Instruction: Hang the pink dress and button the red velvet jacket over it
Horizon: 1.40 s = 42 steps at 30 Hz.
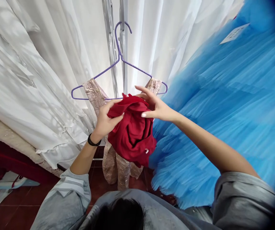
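A dark red garment (132,132) is bunched up in front of me at chest height. My left hand (106,119), with a black band on its wrist, grips the cloth's left upper edge. My right hand (153,105) holds the red cloth's upper right part, fingers spread over it. Behind the red cloth hangs a pale pink-gold brocade dress (95,94) on a purple wire hanger (119,64). The hanger hooks onto a metal upright (123,41). The red garment hides most of the brocade dress's middle.
White gowns (39,80) fill the left and the back. A large blue tulle dress (223,105) with a white tag (234,33) crowds the right side. Red floor tiles (20,207) lie below, with red and white cloth (1,179) at the lower left.
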Tool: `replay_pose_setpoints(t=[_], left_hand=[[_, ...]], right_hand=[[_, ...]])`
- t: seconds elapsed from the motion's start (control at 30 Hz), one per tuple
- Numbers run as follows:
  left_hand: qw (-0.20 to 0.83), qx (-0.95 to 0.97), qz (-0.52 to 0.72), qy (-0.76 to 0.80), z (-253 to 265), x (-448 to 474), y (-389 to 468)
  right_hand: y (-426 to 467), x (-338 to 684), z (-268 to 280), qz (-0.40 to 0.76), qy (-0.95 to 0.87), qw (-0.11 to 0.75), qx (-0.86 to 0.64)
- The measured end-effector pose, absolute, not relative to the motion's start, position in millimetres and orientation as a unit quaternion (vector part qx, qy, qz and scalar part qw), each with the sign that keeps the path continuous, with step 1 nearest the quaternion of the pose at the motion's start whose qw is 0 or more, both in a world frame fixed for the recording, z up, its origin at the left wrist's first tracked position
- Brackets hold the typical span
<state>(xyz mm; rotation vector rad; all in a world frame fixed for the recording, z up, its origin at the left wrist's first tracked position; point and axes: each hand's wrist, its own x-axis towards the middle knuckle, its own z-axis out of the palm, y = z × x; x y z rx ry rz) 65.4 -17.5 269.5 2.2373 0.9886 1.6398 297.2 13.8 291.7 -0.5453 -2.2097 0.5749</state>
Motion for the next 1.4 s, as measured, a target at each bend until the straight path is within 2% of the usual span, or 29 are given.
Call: replay_pose_setpoints(t=[0.07, 0.13, 0.23, 0.37, 0.43, 0.57, 0.73, 0.83, 0.9, 1.0, 1.1, 1.17, 1.3, 1.4], left_hand=[[-0.008, 0.722, 0.598, 0.348, 266.4, 58.4, -19.2], [-0.101, 0.683, 0.627, 0.361, 263.3, 52.6, -19.8], [-0.185, 0.662, 0.637, 0.349, 261.1, 42.4, -20.3], [-0.239, 0.658, 0.61, 0.371, 257.7, 9.8, -22.9], [-0.251, 0.622, 0.616, 0.414, 254.5, -16.2, -25.4], [-0.243, 0.591, 0.622, 0.452, 248.1, -63.6, -33.2], [-0.258, 0.602, 0.541, 0.527, 246.8, -74.0, -46.2], [-0.254, 0.581, 0.555, 0.538, 252.0, -67.0, -52.9], [-0.202, 0.574, 0.592, 0.528, 257.3, -63.9, -54.2], [-0.072, 0.564, 0.646, 0.51, 267.2, -60.9, -49.0], [0.067, 0.554, 0.682, 0.474, 278.6, -50.7, -38.6], [0.121, 0.56, 0.689, 0.444, 287.1, -36.0, -33.9], [0.093, 0.634, 0.644, 0.419, 302.5, -0.4, -37.2], [0.069, 0.657, 0.621, 0.421, 304.9, 7.5, -43.7]], right_hand=[[22.7, 302.8, 275.1, 0.327, -0.847, 0.375, -0.186], [27.4, 296.7, 252.5, 0.381, -0.842, 0.345, -0.168], [25.1, 268.9, 221.9, 0.366, -0.859, 0.318, -0.163], [19.7, 245.6, 220.4, 0.282, -0.874, 0.345, -0.194], [20.4, 254.9, 238.7, 0.224, -0.866, 0.388, -0.219], [20.4, 290.5, 289.4, 0.036, -0.815, 0.493, -0.304], [13.2, 296.5, 332.3, -0.152, -0.792, 0.483, -0.341], [13.3, 290.9, 344.1, -0.227, -0.782, 0.457, -0.357], [15.9, 291.7, 349.2, -0.245, -0.777, 0.439, -0.379], [19.5, 295.0, 355.1, -0.209, -0.791, 0.387, -0.424], [17.8, 286.2, 357.0, -0.165, -0.814, 0.27, -0.488], [13.9, 267.2, 352.4, -0.128, -0.852, 0.231, -0.451], [9.0, 208.4, 331.2, 0.035, -0.927, 0.281, -0.244], [11.5, 178.2, 328.3, 0.136, -0.917, 0.314, -0.204]])
